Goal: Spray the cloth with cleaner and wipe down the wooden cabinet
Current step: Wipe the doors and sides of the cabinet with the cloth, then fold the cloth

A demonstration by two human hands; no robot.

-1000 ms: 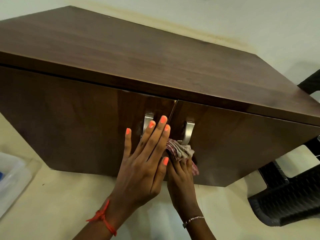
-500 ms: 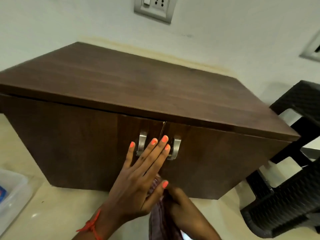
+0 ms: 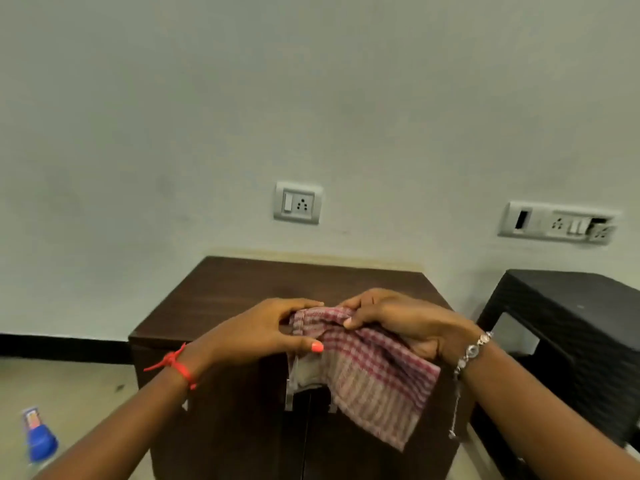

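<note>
A red-and-white checked cloth [image 3: 374, 375] hangs in the air in front of the dark wooden cabinet [image 3: 242, 292]. My left hand [image 3: 263, 330] pinches the cloth's top left edge. My right hand [image 3: 401, 323] grips its top right edge, so the cloth is spread between both hands and droops over the cabinet's metal door handles [image 3: 290, 396]. A cleaner bottle with a blue cap [image 3: 41, 441] stands on the floor at the lower left, apart from both hands.
A black woven plastic stool [image 3: 568, 327] stands right of the cabinet. The cabinet backs onto a pale wall with a socket plate [image 3: 298, 203] and a wider switch panel [image 3: 557, 223]. Beige floor lies on the left.
The view has pulled back and up from the cabinet doors. Both hands left the door fronts, rose above the cabinet, and now hold the cloth spread between them.
</note>
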